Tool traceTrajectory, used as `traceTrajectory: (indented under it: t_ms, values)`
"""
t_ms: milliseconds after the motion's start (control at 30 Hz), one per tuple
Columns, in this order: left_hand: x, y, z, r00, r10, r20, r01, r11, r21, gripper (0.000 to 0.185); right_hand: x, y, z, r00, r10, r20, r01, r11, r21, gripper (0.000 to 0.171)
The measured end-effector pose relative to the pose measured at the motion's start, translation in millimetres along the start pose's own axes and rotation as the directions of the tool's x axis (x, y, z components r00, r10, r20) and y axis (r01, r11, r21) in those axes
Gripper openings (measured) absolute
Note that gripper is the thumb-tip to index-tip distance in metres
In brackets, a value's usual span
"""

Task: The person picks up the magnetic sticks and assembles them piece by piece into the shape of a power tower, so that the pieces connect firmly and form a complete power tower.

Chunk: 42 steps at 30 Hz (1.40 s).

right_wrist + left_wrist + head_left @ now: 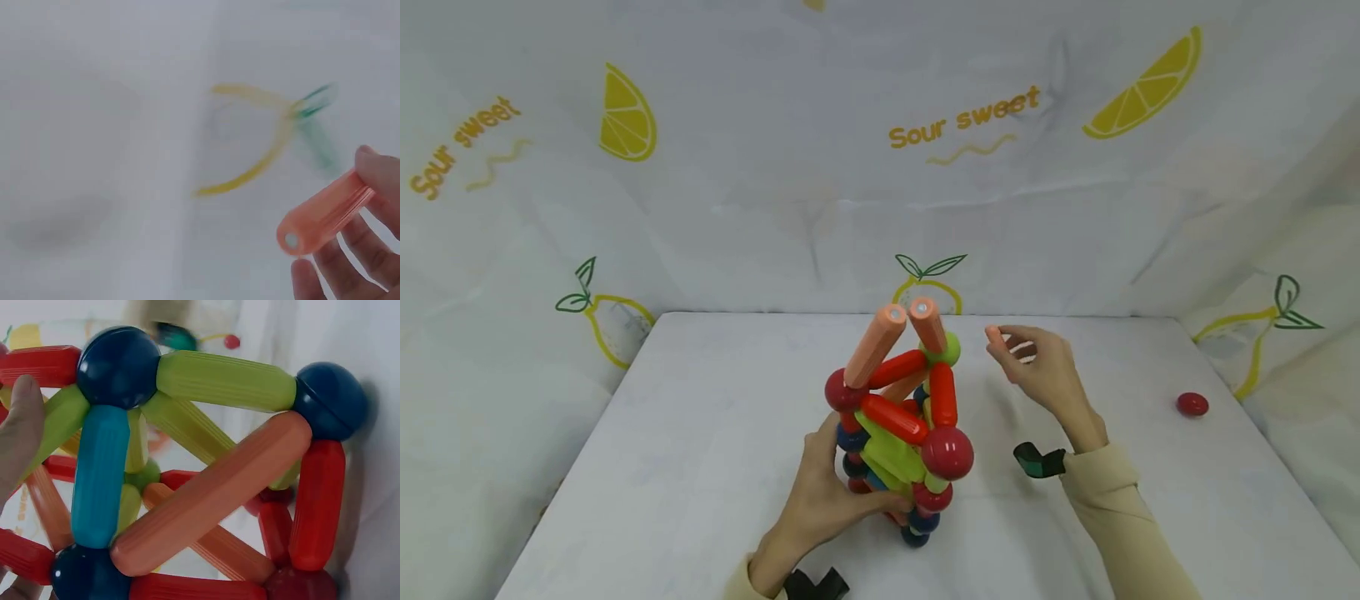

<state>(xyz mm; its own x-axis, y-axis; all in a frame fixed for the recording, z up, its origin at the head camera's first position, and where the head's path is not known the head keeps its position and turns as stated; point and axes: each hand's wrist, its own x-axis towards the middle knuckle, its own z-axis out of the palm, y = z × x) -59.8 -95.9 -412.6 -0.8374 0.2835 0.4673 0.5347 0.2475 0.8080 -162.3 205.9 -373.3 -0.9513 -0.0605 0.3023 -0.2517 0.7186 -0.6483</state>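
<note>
A tower of magnetic rods and balls (891, 425) stands mid-table, with red, green, blue and orange rods joined by dark blue, red and green balls. Two orange rods (876, 346) point up from its top, their far ends bare. My left hand (831, 500) grips the tower's side, thumb across the front. In the left wrist view, a long orange rod (212, 494) runs diagonally across a side face between blue balls (119, 367). To the right of the tower and apart from it, my right hand (1041, 367) pinches a loose orange rod (325, 212) between thumb and fingers.
One loose red ball (1192, 405) lies on the white table (715, 433) at the right. Behind the table hangs a white cloth (760, 167) printed with lemons and lettering. Dark straps (1039, 460) are at both wrists.
</note>
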Motion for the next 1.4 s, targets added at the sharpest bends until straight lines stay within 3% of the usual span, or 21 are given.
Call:
traceTrajectory:
  t_ms: [100, 167, 233, 300, 367, 400, 433, 633, 1067, 1167, 1300, 1400]
  values:
    - [1.1, 1.3, 2.6, 1.0, 0.014, -0.02, -0.014, 0.999, -0.034, 0.083, -7.3, -50.8, -26.8, 0.991, -0.056, -0.123, 0.075, 0.985, 0.156, 0.036]
    - [1.1, 2.1, 5.8, 0.998, 0.018, -0.055, -0.021, 0.999, -0.04, 0.084, -16.9, -85.2, -44.9, 0.977, -0.09, -0.191, 0.138, 0.956, 0.258, 0.034]
    - [0.6, 3.2, 9.9, 0.994, 0.022, -0.108, -0.025, 0.999, -0.021, 0.082, -27.8, -114.0, -59.3, 0.957, -0.158, -0.244, 0.247, 0.885, 0.395, 0.033]
    - [-0.3, 4.4, 13.9, 0.986, 0.026, -0.165, -0.023, 1.0, 0.017, 0.081, -37.9, -135.9, -68.2, 0.926, -0.253, -0.281, 0.366, 0.786, 0.498, 0.033]
    - [-1.6, 5.4, 16.9, 0.977, 0.027, -0.21, -0.014, 0.998, 0.06, 0.081, -45.3, -150.5, -71.0, 0.898, -0.331, -0.291, 0.44, 0.703, 0.558, 0.034]
    - [-2.0, 5.7, 17.9, 0.974, 0.03, -0.222, -0.013, 0.997, 0.077, 0.08, -48.0, -155.4, -70.4, 0.887, -0.362, -0.287, 0.462, 0.677, 0.573, 0.035]
    - [-2.4, 5.7, 17.9, 0.974, 0.027, -0.224, -0.009, 0.997, 0.082, 0.08, -49.5, -159.7, -69.0, 0.882, -0.379, -0.279, 0.47, 0.679, 0.563, 0.037]
    - [-2.3, 4.8, 13.3, 0.99, 0.002, -0.142, 0.007, 0.998, 0.067, 0.086, -46.6, -172.5, -57.4, 0.892, -0.391, -0.227, 0.452, 0.773, 0.444, 0.042]
    - [-0.4, 8.1, 5.1, 0.995, 0.046, -0.084, -0.038, 0.995, 0.093, 0.081, -41.8, -186.5, -53.0, 0.848, -0.484, -0.213, 0.529, 0.76, 0.379, 0.045]
    - [0.1, 8.1, 4.0, 0.996, 0.044, -0.073, -0.037, 0.995, 0.09, 0.081, -42.0, -183.0, -53.7, 0.852, -0.479, -0.209, 0.523, 0.776, 0.353, 0.047]
    - [0.8, 8.3, 3.2, 0.997, 0.049, -0.064, -0.044, 0.996, 0.077, 0.081, -41.1, -157.5, -62.3, 0.893, -0.383, -0.238, 0.442, 0.848, 0.292, 0.045]
    - [0.3, 8.6, 3.1, 0.996, 0.045, -0.073, -0.04, 0.997, 0.067, 0.08, -33.4, -110.4, -71.5, 0.918, -0.255, -0.303, 0.319, 0.93, 0.183, 0.036]
